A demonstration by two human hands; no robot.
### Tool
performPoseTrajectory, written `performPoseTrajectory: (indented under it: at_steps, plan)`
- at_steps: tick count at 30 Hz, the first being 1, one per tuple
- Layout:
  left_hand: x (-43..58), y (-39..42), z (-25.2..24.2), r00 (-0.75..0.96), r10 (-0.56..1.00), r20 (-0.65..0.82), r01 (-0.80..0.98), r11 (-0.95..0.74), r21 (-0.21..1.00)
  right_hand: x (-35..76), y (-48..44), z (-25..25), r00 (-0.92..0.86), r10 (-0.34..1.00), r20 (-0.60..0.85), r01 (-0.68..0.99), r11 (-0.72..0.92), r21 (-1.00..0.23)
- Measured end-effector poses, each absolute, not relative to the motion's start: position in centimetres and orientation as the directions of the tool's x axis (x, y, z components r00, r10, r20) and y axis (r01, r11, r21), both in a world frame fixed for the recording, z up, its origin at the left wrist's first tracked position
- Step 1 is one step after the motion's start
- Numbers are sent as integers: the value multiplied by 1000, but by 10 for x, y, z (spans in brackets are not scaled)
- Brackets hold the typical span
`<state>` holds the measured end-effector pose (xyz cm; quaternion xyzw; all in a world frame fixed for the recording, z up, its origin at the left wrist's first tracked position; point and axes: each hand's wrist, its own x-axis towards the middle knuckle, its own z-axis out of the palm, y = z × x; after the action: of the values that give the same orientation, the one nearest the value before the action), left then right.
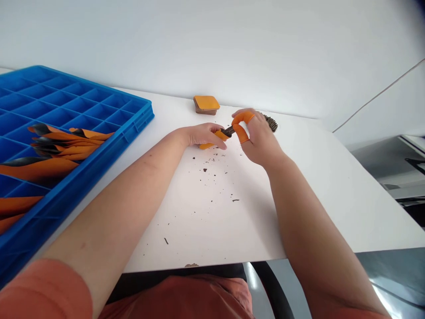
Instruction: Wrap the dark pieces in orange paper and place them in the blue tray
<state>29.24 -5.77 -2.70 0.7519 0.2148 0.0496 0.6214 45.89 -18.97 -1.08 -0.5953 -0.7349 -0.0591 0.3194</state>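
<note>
My left hand [209, 134] is closed around a small orange pouch [206, 145], whose near end sticks out under the fingers. Out of the pouch's right end comes a dark brown, stick-like piece [228, 131]. My right hand [257, 135] pinches that dark piece between thumb and forefinger, both covered by orange finger cots. Partly hidden behind the right hand lies a bundle of thin brown sticks [271, 123]. A stack of orange sheets [206, 103] with brown edges lies beyond my left hand, near the wall.
On the left stands a blue divided tray [122, 139]; several orange-and-black curled pouches [71, 148] lie in its compartments. Dark crumbs [205, 170] are scattered over the white table [232, 230]. A white wall rises behind the table. Its front edge is close to my body.
</note>
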Motion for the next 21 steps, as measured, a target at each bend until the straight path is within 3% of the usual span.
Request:
performPoseTrajectory:
  at_steps: [4,10,13,21]
  plan:
    - [291,-57,-27,913,368,-176,233,-119,965,457,-187,-18,-66,833,549,881,307,-360]
    - [294,-51,-33,921,366,-133,194,-134,972,446,-192,-6,-151,805,574,938,299,-173]
    - [296,-49,-35,933,334,-132,192,-153,969,442,-191,-5,-161,809,565,949,284,-136]
    - [294,-47,-36,932,346,-106,142,-79,987,442,-184,-23,-68,812,580,832,367,-416]
